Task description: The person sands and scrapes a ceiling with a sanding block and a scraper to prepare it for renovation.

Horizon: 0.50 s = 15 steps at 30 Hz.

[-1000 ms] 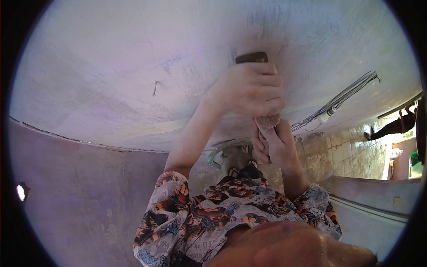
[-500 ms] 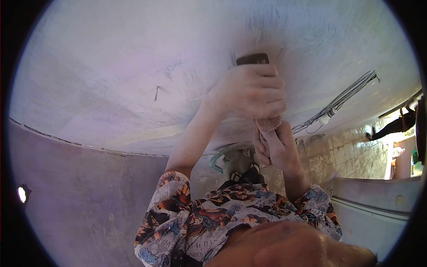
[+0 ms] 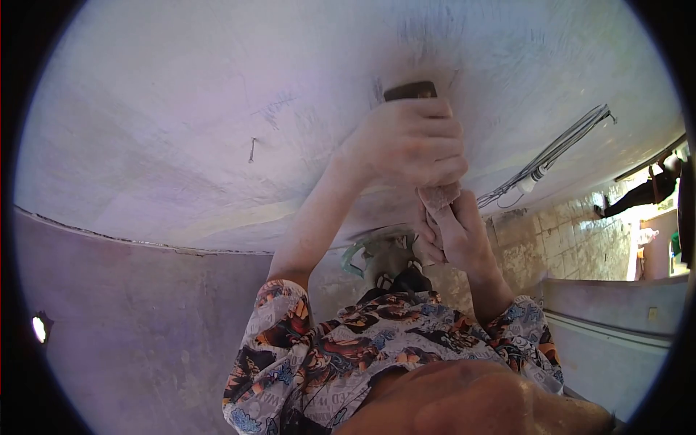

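Note:
My left hand (image 3: 420, 141) is closed around a tool with a dark, flat end (image 3: 411, 90) that points at the pale plastered surface (image 3: 304, 87). Dark scuff marks show on the plaster just beyond that end. Below my left fist a rough, greyish-pink piece (image 3: 440, 194) sticks out toward my right hand (image 3: 460, 235). The fingers of my right hand are curled round the lower part of this piece. Whether it belongs to the same tool as the dark end is hidden by my left hand.
A bundle of cables (image 3: 558, 159) with a bulb socket (image 3: 533, 179) hangs on the right. A nail-like fixture (image 3: 252, 148) sticks out at left. Feet in sandals (image 3: 384, 280) stand by a green plastic seat (image 3: 353, 259). Another person (image 3: 649, 190) is far right.
Both hands keep their grips, and the dark end sits slightly higher in view. The view has shifted a little, with the cables and the other person's position appearing slightly different.

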Each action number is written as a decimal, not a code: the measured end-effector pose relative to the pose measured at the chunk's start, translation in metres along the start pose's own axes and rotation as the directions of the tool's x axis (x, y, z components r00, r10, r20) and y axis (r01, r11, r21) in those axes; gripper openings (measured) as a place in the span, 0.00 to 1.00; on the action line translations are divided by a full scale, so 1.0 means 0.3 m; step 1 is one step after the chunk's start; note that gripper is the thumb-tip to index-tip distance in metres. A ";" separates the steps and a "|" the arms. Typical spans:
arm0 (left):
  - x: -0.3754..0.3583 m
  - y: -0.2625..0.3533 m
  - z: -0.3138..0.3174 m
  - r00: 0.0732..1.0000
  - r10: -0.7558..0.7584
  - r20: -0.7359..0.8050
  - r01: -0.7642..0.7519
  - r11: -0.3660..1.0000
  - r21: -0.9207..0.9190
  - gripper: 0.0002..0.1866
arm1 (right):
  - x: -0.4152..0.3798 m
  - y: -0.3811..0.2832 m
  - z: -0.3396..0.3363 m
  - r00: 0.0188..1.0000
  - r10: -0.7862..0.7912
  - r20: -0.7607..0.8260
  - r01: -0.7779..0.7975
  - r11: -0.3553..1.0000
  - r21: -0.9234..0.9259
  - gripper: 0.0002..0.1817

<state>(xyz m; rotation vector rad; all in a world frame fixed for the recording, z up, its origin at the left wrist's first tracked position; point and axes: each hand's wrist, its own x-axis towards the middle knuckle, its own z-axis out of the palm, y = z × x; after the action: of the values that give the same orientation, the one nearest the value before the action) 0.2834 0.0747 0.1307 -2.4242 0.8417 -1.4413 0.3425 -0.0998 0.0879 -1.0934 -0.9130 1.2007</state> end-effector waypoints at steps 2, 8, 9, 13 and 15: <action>0.005 0.005 -0.003 0.999 0.026 0.043 -0.025 1.000 -0.014 0.11 | 0.001 0.001 0.011 1.000 -0.017 -0.019 0.017 1.000 -0.010 0.20; -0.004 0.008 0.007 1.000 -0.009 0.000 0.009 0.999 -0.049 0.10 | 0.005 -0.017 0.012 1.000 0.017 -0.023 -0.017 0.999 -0.033 0.19; 0.009 -0.003 -0.005 1.000 -0.002 -0.011 0.002 1.000 -0.031 0.10 | 0.003 -0.029 0.025 0.999 -0.029 -0.028 0.028 0.999 -0.020 0.19; -0.011 0.025 0.016 1.000 -0.023 -0.005 0.022 0.999 -0.046 0.10 | -0.010 0.004 0.005 1.000 0.000 0.012 0.000 1.000 -0.013 0.18; 0.000 -0.007 -0.001 1.000 0.009 0.012 -0.008 0.999 -0.032 0.10 | -0.007 -0.025 0.010 0.999 0.035 -0.016 -0.035 0.999 -0.024 0.18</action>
<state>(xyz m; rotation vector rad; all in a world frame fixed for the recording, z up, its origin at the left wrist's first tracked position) 0.2839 0.0766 0.1317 -2.4472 0.8782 -1.4191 0.3411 -0.1017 0.0959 -1.1412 -0.9017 1.2105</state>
